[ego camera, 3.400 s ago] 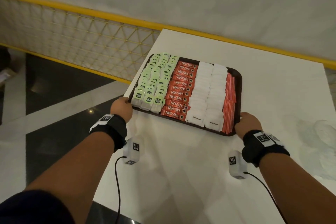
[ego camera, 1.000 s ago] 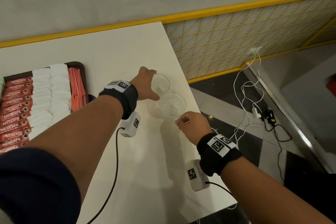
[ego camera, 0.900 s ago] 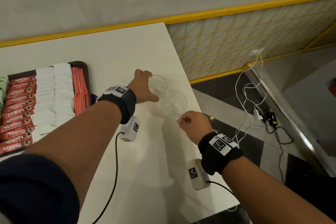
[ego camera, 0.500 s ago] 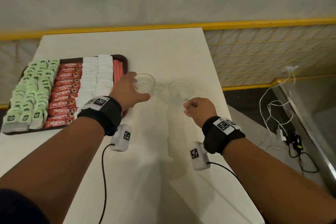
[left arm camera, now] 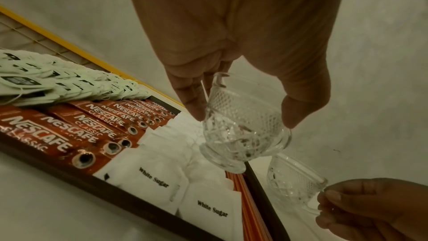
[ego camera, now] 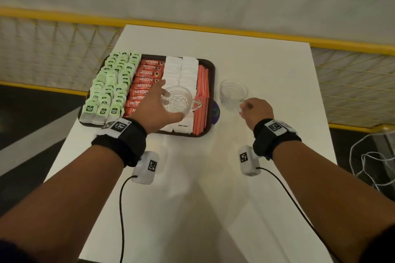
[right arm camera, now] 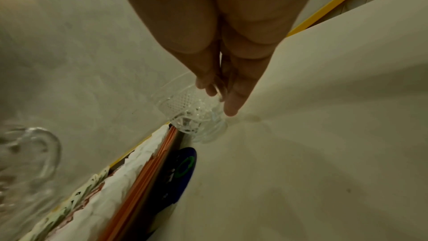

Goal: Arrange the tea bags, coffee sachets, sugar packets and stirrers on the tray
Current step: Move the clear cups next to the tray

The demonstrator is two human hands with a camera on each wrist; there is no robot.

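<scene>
Pinching one cup (ego camera: 176,99) in left hand (ego camera: 155,111) over tray (ego camera: 212,70); pinching handle of second cup (ego camera: 233,94) in right hand (ego camera: 257,110), beside tray's right edge. Sachets already in rows; probably placing cups next, needing gentle set-down.

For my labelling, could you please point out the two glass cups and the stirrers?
Left cup (ego camera: 177,100): head view, patterned bowl.
Right cup (ego camera: 233,94): head view, its wall.
Stirrers (ego camera: 202,89): head view, middle of the orange stack.
</scene>
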